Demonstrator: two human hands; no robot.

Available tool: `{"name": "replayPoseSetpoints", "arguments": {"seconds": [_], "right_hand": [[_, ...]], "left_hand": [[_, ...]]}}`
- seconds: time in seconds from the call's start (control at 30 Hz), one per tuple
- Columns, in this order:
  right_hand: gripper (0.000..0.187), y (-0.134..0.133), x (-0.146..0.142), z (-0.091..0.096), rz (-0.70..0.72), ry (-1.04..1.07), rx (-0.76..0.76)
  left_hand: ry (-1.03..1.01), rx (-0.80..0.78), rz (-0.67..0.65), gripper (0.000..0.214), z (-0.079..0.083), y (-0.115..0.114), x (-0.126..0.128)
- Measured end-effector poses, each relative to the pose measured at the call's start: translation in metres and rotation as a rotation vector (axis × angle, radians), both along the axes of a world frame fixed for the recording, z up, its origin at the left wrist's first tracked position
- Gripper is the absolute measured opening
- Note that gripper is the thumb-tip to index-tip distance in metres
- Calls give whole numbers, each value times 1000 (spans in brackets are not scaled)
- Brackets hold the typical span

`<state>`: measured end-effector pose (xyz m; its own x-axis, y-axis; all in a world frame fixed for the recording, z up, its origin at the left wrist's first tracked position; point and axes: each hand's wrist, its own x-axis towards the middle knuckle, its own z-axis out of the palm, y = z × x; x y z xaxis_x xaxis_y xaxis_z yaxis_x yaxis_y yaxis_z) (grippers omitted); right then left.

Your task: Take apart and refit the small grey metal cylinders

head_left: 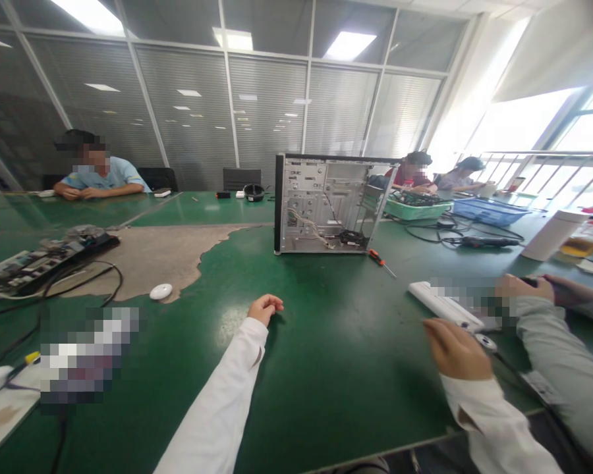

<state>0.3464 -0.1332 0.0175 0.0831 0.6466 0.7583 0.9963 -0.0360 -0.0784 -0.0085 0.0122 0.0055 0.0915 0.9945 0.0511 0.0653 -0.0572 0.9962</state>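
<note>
My left hand [265, 309] rests on the green tabletop with its fingers curled in, and nothing shows in them. Slightly blurred, my right hand [457, 350] is over the table at the right, its fingers pressed together and pointing left. Whatever they may hold is hidden or too small to make out. Just beyond that hand lies a white power strip [437, 301]. An open computer case [326, 204] stands upright ahead of both hands, with loose cables and a dark part inside. Beside its lower right corner is an orange-handled screwdriver [377, 257].
A co-worker's hands [528, 289] and grey sleeve are close on my right. Green [418, 209] and blue [491, 210] baskets stand at the back right, near black cables. To the left lie a stripped electronic assembly [49, 260] and a small white round case [161, 291].
</note>
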Motion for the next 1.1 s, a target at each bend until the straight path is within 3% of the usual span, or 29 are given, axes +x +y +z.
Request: {"name": "replayPoseSetpoints", "arguments": {"seconds": [0.1,0.23,0.4,0.57,0.77,1.1], "right_hand": [[32,-20,52,10,-244,12,102],[34,-24,84,2,-265,12,29],[29,-20,87,-12,-237,-52,5],[29,-19,95,-10,-291,-45,-16],[27,-17,110,-14,-259,33,-105],[25,-20,102,-7,-277,47,-168]], "left_hand": [[-4,14,-8,25,-1,0,1],[-14,12,15,24,-2,1,1],[-19,23,-5,25,-1,-2,-1],[-33,25,-10,24,1,-3,-2],[-36,18,-3,24,-2,0,-1],[-29,35,-13,23,-5,1,-3]]}}
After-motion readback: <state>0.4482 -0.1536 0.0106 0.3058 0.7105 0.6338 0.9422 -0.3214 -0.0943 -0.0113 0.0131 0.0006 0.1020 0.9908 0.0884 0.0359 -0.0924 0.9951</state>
